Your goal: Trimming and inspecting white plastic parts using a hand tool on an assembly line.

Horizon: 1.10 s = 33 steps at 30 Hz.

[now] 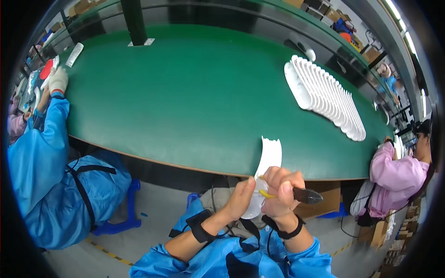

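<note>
A long, curved white plastic part (271, 155) extends from over the table's near edge down toward my lap. My left hand (242, 198) grips its side, thumb pointing up along it. In my right hand (282, 192), closed in a fist just to the right of the part, is a pair of pliers (308, 197). Their dark pointed head sticks out on the right of the fist, and two yellow handle ends show on its left, close to the white part. My fingers hide the middle of the pliers and some of the part.
Several similar white parts (324, 95) stand nested in a slanting row on the green table (181, 97). A green post (134, 23) rises at the back. A co-worker in blue (41, 162) sits at the left, another in pink (396, 169) at the right. An open cardboard box (322, 201) is below the edge.
</note>
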Available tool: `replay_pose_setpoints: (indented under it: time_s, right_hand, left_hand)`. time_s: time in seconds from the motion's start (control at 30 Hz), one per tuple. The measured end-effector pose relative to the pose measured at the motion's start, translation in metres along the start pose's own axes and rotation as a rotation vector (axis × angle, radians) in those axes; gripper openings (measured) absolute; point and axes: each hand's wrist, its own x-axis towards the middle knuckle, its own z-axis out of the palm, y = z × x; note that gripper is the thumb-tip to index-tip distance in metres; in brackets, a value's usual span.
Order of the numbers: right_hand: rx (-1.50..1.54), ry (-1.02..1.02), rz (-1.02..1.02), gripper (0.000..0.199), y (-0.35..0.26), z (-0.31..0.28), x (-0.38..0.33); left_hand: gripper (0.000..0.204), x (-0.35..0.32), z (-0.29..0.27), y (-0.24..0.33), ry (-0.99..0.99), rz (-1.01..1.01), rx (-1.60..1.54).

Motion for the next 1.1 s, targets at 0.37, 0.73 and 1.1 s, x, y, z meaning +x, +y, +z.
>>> replay_pose_setpoints:
  time_s: [0.37, 0.73, 1.1]
  right_hand:
    - [-0.001, -0.014, 0.096, 0.026, -0.006, 0.006, -0.004]
    - [-0.020, -0.010, 0.035, 0.027, -0.004, 0.006, 0.004]
    - [0.232, 0.200, 0.111, 0.026, -0.016, -0.018, 0.016]
  left_hand:
    - [0.044, -0.002, 0.001, -0.005, 0.025, -0.011, -0.033]
    - [0.046, -0.002, 0.001, -0.002, 0.051, -0.029, 0.047]
    - [0.049, -0.001, 0.011, 0.008, -0.120, -0.131, -0.274]
